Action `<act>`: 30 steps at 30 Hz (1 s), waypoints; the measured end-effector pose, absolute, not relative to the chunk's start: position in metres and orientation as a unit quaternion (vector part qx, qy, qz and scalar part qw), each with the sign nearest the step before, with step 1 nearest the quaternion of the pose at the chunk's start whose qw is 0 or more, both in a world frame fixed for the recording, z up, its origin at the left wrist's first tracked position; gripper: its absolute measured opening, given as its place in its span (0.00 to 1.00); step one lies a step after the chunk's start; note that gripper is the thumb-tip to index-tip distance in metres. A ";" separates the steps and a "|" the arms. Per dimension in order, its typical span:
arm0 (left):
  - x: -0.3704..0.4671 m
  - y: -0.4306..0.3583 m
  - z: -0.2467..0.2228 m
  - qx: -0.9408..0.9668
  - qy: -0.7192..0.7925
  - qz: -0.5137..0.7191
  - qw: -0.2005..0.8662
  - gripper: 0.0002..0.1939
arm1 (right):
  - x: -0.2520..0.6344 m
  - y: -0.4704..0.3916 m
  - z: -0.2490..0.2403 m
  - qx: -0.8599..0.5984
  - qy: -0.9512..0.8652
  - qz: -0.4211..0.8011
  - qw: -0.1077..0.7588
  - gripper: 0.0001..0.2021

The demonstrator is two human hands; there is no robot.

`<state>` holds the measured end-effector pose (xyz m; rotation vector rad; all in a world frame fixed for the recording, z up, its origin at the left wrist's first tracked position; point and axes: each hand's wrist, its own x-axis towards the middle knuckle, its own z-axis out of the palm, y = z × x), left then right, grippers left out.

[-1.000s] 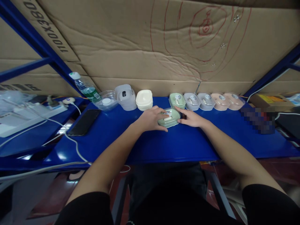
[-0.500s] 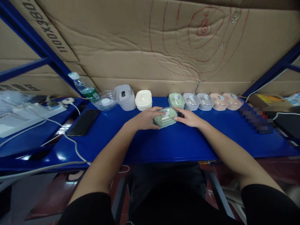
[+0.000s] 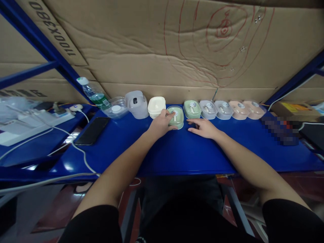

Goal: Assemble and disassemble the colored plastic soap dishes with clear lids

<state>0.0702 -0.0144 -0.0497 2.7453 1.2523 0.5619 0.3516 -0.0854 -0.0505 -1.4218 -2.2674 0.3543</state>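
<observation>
My left hand [image 3: 162, 124] grips a small green lidded box [image 3: 179, 118] by its left side, thumb at the front and fingers over the lid. The box has a clear cover with a round label and a pale tab, and sits on the blue table. A short way to its right, my right hand [image 3: 202, 128] hovers low with fingers apart, holding nothing. Just behind that hand stands a second green lidded box [image 3: 192, 110]. Behind my left hand is a stack of cream square trays [image 3: 156, 107], partly hidden by my fingers.
Two grey boxes [image 3: 208, 110] and two pink boxes [image 3: 239, 110] continue the row rightward. Leftward are stacked translucent tubs [image 3: 138, 105], clear lids [image 3: 113, 111], a water bottle [image 3: 95, 96], a black phone [image 3: 93, 131] and white cables [image 3: 83, 152]. Cardboard [image 3: 126, 50] walls the back.
The green box has moved left and back and turned more upright to my view. My right hand has let go of it; my left hand still holds it.
</observation>
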 end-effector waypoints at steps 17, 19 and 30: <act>0.068 -0.016 -0.049 0.861 0.442 0.252 -0.003 0.23 | 0.359 -0.086 -0.051 -0.508 -0.825 0.130 0.208 0.25; 0.062 -0.014 -0.042 0.832 0.499 0.244 -0.005 0.25 | 0.360 -0.084 -0.052 -0.505 -0.827 0.132 0.208 0.25; 0.042 -0.002 -0.031 0.786 0.575 0.225 0.030 0.16 | 0.362 -0.084 -0.053 -0.501 -0.830 0.133 0.206 0.25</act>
